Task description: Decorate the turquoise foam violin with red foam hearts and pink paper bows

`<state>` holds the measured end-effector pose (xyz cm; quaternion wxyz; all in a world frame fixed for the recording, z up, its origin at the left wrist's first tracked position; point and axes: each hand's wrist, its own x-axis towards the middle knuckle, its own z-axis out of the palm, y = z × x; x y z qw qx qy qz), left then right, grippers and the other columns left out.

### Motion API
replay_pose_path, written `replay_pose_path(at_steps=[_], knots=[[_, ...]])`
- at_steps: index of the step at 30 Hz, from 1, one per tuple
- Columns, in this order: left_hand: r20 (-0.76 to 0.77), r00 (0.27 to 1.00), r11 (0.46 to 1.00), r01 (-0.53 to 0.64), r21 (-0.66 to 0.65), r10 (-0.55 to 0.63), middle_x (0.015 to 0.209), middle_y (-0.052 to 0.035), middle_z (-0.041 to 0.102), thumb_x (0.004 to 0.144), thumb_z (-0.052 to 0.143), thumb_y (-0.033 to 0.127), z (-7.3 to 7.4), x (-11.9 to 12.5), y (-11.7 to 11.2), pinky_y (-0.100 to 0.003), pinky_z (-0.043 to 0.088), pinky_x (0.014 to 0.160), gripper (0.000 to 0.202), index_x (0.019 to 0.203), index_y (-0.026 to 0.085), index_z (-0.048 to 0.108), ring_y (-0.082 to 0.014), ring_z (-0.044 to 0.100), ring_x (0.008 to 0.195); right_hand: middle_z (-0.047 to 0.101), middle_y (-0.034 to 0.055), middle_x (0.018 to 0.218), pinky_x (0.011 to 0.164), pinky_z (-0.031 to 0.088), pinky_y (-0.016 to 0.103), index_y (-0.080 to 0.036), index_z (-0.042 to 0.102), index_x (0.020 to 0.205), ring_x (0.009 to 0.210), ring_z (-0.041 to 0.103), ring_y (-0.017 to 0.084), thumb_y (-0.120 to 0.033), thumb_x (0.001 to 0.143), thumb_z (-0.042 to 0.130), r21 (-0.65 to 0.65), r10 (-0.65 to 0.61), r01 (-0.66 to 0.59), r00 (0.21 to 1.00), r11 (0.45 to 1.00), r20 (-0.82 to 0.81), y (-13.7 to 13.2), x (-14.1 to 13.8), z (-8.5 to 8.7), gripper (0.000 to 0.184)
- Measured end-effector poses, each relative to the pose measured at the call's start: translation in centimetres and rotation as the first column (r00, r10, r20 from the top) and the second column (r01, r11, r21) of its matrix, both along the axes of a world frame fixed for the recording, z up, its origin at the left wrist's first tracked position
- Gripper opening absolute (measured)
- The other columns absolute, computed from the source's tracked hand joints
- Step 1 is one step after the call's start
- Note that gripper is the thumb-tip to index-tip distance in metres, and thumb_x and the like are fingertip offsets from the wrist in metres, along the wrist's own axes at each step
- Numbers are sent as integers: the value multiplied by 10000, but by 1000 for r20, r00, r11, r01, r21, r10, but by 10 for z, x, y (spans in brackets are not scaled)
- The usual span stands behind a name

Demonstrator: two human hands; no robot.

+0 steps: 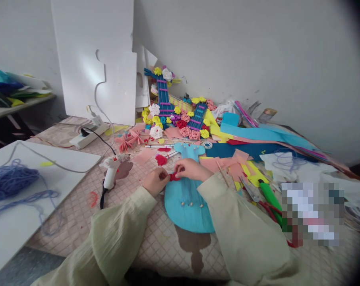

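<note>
Between my two hands is a small red paper flower (174, 176), pinched from both sides. My left hand (156, 180) is closed on its left edge, fingertips together. From the other side, my right hand (192, 170) grips it with thumb and fingers. Beneath them lies a light-blue guitar-shaped piece (187, 214) with strings running along its length and small pegs. My right hand hides part of its middle. Just behind my left hand are another red paper piece (161, 160) and a thin white stick (168, 155).
A white glue gun (110, 174) stands at left, wired near a power strip (87, 135). Blue yarn (11, 180) lies on a white board (75, 161). Flower-trimmed dark-blue guitars (165, 95) lean at the back. Red-handled scissors (268, 206), a green tool (269, 196) and paper scraps (239, 159) cover the right.
</note>
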<state>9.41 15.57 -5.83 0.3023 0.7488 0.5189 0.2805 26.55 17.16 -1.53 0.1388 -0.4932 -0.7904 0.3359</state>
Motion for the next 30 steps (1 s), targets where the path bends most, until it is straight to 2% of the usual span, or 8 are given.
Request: replay_pose_path(at_steps=[6, 12, 18, 30], knots=[[-3, 1000, 1000, 10, -2, -10, 508, 38, 459, 699, 513, 256, 1, 0, -1, -221, 323, 479, 126, 640, 147, 535, -96, 428, 485, 639, 10, 672, 617, 389, 212, -140, 649, 739, 652, 568, 120, -41, 652, 580, 62, 115, -117, 993, 991, 33, 5, -4, 3, 148], [-9, 1000, 1000, 20, 2, -20, 511, 40, 456, 703, 509, 252, 3, 0, -2, -220, 324, 485, 118, 658, 147, 537, -94, 427, 480, 617, 3, 689, 624, 380, 210, -135, 587, 916, 654, 557, 111, -36, 663, 582, 129, 112, -117, 993, 985, 43, 8, -5, -1, 272], [-25, 1000, 1000, 9, 5, -9, 523, 32, 472, 705, 506, 241, 4, 1, -3, -222, 325, 487, 113, 668, 143, 549, -98, 433, 490, 615, 6, 700, 609, 369, 200, -139, 575, 872, 647, 553, 108, -64, 676, 595, 145, 163, -172, 984, 974, 69, 12, -6, -1, 210], [-46, 999, 1000, -4, -8, 4, 588, -6, 560, 729, 451, 204, 7, 0, -3, -234, 363, 523, 164, 716, 132, 598, -120, 500, 546, 622, 7, 716, 609, 347, 200, -154, 592, 877, 673, 552, 110, -25, 662, 579, 184, 194, -216, 973, 959, 128, 15, -10, 0, 251]])
